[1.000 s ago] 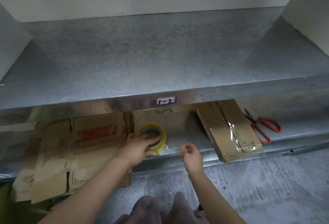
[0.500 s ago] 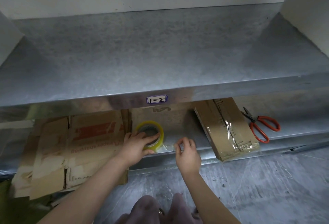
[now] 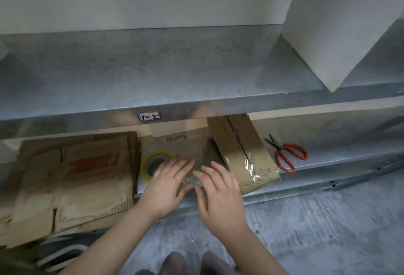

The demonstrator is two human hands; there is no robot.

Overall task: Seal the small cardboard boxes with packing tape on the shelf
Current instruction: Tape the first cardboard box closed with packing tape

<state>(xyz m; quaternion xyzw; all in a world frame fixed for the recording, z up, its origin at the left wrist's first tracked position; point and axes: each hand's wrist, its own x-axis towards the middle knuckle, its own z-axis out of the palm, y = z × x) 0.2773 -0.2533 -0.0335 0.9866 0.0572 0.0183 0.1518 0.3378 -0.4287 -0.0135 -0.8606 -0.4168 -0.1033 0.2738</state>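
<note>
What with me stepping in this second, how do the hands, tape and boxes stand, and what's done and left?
Left hand: open, fingers flat across the tape roll, on the lower shelf.
Right hand: open, flat beside it; a clear tape strip lies between them.
Done: the box right of the hands carries tape at its near end.
Left: the flattened cardboard stack at left lies flat, unsealed. Scissors lie far right.
</note>
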